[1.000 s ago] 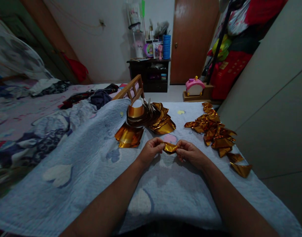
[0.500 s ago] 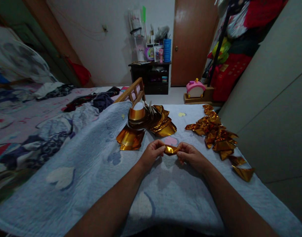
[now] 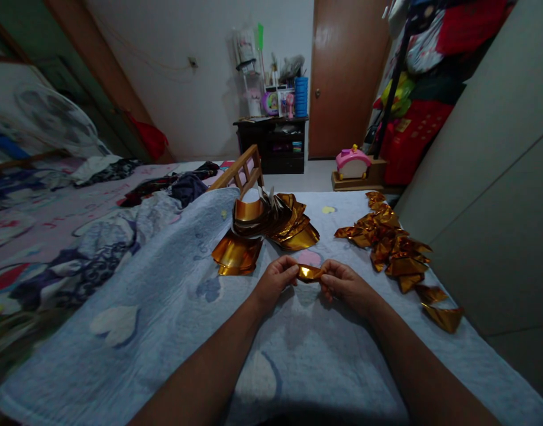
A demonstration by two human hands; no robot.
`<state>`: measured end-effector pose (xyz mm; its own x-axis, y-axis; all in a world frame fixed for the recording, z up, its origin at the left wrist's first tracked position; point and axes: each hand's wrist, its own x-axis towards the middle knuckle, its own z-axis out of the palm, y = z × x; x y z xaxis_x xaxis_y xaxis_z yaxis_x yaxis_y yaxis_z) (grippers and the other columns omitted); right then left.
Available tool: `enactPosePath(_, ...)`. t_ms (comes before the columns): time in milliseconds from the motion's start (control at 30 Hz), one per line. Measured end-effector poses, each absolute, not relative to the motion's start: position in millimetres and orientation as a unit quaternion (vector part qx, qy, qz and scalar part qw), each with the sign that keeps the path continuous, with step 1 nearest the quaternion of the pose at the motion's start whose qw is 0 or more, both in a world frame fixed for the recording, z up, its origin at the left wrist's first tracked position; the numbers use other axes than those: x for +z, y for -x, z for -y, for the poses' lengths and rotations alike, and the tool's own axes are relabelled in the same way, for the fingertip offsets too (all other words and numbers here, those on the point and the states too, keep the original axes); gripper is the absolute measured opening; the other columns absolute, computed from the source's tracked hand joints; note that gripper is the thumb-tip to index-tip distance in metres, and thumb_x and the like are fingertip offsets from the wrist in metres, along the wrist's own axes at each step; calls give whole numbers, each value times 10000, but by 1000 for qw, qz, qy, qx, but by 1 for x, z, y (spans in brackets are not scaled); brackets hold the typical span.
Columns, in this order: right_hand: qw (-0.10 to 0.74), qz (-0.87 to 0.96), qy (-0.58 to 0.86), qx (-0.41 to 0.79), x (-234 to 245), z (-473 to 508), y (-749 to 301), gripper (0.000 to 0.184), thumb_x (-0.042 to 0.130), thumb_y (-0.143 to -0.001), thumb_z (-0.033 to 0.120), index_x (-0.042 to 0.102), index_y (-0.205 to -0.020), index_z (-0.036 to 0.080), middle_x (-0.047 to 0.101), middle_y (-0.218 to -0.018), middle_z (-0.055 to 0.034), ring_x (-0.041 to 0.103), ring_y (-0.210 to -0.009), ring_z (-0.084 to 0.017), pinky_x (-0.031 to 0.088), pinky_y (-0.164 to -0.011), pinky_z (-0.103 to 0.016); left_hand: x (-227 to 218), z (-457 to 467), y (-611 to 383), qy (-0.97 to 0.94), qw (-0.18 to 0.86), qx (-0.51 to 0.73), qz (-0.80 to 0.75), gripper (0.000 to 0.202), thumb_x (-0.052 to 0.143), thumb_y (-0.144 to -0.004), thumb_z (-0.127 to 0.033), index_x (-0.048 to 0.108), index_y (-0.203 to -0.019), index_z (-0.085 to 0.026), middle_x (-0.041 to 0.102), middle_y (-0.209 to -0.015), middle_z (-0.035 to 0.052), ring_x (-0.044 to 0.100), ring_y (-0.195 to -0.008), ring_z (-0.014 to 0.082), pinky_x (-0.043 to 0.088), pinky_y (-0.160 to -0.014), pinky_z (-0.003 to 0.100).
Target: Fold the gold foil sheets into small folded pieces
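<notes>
Between my two hands is a small folded piece of gold foil paper (image 3: pixel 309 273), shiny on its front. My left hand (image 3: pixel 278 279) pinches its left end with thumb and fingers, while my right hand (image 3: pixel 341 280) grips the right end the same way. Beyond my left hand lies a fanned stack of gold foil sheets (image 3: pixel 238 251), some of them curled upright. Off to the right, folded gold foil pieces (image 3: pixel 384 236) lie in a long heap. My fingers cover both tips of the held piece.
A pale blue blanket (image 3: pixel 165 331) with heart shapes covers the surface under my hands. Past its left side is a bed with rumpled clothes (image 3: pixel 187 183). A wooden rail (image 3: pixel 238 168) stands behind the foil sheets, and a pale cabinet side (image 3: pixel 488 225) borders the right.
The whole view has shifted slightly, so things appear a little lower. Both hands keep their pinch on the folded foil paper, with hardly any change in its shape.
</notes>
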<state>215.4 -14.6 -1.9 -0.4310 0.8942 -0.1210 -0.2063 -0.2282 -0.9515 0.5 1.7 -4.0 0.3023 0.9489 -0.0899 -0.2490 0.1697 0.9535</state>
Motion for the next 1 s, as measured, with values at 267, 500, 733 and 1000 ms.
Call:
enactPosePath(267,385,502,367,682,1,15,-215,370,782,-801,477,541,-827,198,582,-572,45,512,-462,-85,335,-463,-207,-1,1,-3,-463,635,470,-401,278,803,-732,-379,625,-760,-168,566,-643,-34,465,-567,83,356,-576,214)
enactPosePath(500,391,491,368,686,1,15,-215,368,801,-778,465,553,-831,198,582,-615,45,515,-484,-85,374,-486,-215,-3,-1,-3,-462,630,476,-404,261,803,-730,-369,660,-780,-157,607,-674,-19,489,-592,89,365,-593,222)
enactPosePath(733,390,487,363,692,0,16,-214,364,792,-793,475,560,-835,197,580,-630,46,520,-494,-83,391,-494,-215,-3,0,-1,-444,653,468,-396,289,811,-727,-387,640,-789,-163,613,-703,-18,494,-593,86,368,-588,216)
enactPosePath(1000,389,495,367,685,3,17,-212,376,776,-801,495,539,-828,205,570,-589,50,499,-475,-88,376,-482,-217,4,3,-4,-452,641,472,-402,281,808,-712,-380,625,-745,-169,582,-645,-24,470,-572,91,339,-565,218)
